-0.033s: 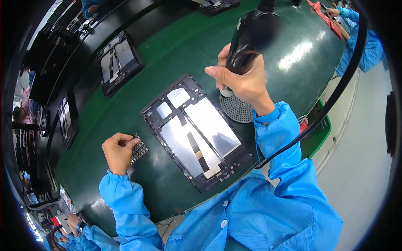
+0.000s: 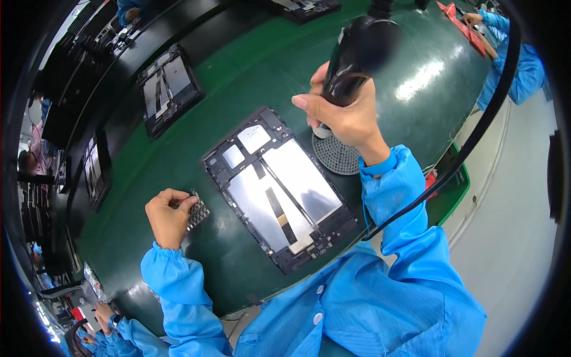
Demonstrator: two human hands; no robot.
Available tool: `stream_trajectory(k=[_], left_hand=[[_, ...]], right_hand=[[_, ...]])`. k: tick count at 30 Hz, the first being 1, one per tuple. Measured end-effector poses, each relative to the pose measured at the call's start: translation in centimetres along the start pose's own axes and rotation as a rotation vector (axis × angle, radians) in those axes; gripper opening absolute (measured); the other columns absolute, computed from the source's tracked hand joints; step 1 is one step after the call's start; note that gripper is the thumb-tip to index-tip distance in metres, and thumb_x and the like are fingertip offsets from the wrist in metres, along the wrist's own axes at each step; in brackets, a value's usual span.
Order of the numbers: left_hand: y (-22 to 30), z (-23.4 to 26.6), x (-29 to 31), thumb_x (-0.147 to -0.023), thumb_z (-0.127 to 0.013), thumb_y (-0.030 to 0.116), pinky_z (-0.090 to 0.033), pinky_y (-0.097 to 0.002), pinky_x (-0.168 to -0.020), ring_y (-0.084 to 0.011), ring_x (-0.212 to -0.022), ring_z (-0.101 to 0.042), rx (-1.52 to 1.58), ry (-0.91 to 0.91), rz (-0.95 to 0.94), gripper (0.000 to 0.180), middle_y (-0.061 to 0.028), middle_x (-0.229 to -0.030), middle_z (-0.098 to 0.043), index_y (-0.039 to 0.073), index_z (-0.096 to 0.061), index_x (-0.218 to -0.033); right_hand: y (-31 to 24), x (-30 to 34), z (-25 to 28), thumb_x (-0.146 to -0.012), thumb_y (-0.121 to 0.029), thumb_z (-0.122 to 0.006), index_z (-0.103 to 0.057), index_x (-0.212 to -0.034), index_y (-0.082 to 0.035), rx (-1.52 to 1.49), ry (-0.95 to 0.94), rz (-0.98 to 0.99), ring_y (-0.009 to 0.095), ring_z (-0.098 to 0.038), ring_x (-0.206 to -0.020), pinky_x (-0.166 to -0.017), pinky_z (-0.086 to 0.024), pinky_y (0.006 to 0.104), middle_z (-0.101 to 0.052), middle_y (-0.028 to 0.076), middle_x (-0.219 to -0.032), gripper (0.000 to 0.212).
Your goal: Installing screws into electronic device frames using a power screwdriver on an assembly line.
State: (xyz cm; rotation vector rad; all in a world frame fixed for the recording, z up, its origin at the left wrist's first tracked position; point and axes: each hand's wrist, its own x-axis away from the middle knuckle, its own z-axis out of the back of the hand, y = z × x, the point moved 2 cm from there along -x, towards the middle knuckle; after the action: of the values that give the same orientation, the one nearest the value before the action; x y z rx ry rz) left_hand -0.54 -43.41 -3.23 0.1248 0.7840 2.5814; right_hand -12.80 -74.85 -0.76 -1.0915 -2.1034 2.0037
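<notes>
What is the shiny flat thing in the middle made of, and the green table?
The open rectangular tablet back looks like a matte black plastic frame around silvery metal plates, which reflect light like foil. The dark green table surface seems a smooth, glossy rubber or plastic mat: it shows bright glare.

Right hand (image 2: pixel 348 122) wrapped round black powered screwdriver (image 2: pixel 357 56), tip down over round perforated disc (image 2: pixel 338 154) just beside opened tablet chassis (image 2: pixel 279 190) on green bench (image 2: pixel 238 71); left hand (image 2: pixel 168 214) w/ fingertips pinched on small dark screw tray (image 2: pixel 198 211), left of chassis; black cable (image 2: pixel 476 137) trailing past right sleeve
</notes>
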Motion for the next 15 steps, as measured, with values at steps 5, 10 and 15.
stream_trajectory(k=[5,10,15], left_hand=[[2.6,0.1,4.1,-0.064,-0.071,-0.004,-0.051,-0.03,-0.06,-0.021,-0.061,-0.063,-0.038,0.216,-0.356,0.01,-0.0114,-0.071,-0.066,0.0,-0.065,-0.071],[3.8,-4.0,8.7,-0.063,-0.066,-0.003,-0.051,-0.0328,-0.061,-0.0269,-0.069,-0.064,0.268,-0.007,-0.212,0.012,-0.0125,-0.072,-0.064,0.003,-0.065,-0.072],[3.8,-5.2,8.9,-0.065,-0.067,-0.002,-0.051,-0.0371,-0.061,-0.0303,-0.071,-0.062,0.35,0.056,-0.387,0.013,-0.0109,-0.077,-0.064,0.003,-0.065,-0.077]], right_hand=[[-1.9,0.3,-0.6,-0.071,0.004,-0.075,-0.054,-0.089,0.001,-0.082,0.07,0.075,0.009,-0.055,-0.047,-0.043,-0.042,0.0214,-0.059,0.004,-0.061,0.028],[-3.8,0.6,-3.4,-0.074,0.009,-0.069,-0.049,-0.097,-0.001,-0.241,-0.058,0.18,0.012,-0.056,-0.049,-0.045,-0.045,0.0239,-0.057,0.005,-0.061,0.033],[-3.9,1.7,-10.0,-0.073,0.009,-0.071,-0.049,-0.096,0.0,-0.34,-0.235,0.149,0.011,-0.056,-0.049,-0.046,-0.045,0.0232,-0.058,0.006,-0.061,0.033]])
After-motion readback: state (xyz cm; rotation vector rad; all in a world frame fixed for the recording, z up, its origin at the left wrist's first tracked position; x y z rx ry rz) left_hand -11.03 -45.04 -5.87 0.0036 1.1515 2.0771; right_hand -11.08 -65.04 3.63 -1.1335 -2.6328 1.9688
